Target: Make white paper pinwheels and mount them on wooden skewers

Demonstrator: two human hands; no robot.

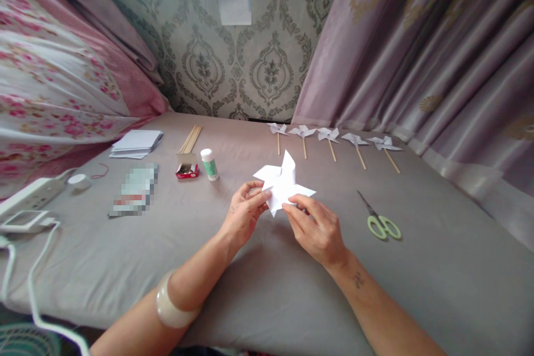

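Note:
A white paper pinwheel (282, 182) without a stick is held up between my two hands, above the cloth-covered surface. My left hand (246, 208) pinches its left edge, thumb on top and fingers behind. At the lower right edge, the thumb and fingers of my right hand (317, 225) are closed on the paper. Its blades point up, left, right and down. Green-handled scissors (382, 226) lie to the right of my right hand. Beyond my left hand stand a white and green glue bottle (209, 164) and a small red box (187, 170) of metal bits.
Several finished pinwheels on sticks (328, 134) lie in a row at the back right. Wooden sticks (192, 139) and a stack of white paper (137, 143) are at the back left. A blurred packet (136, 189), a white cap (79, 181) and a power strip (31, 198) lie left.

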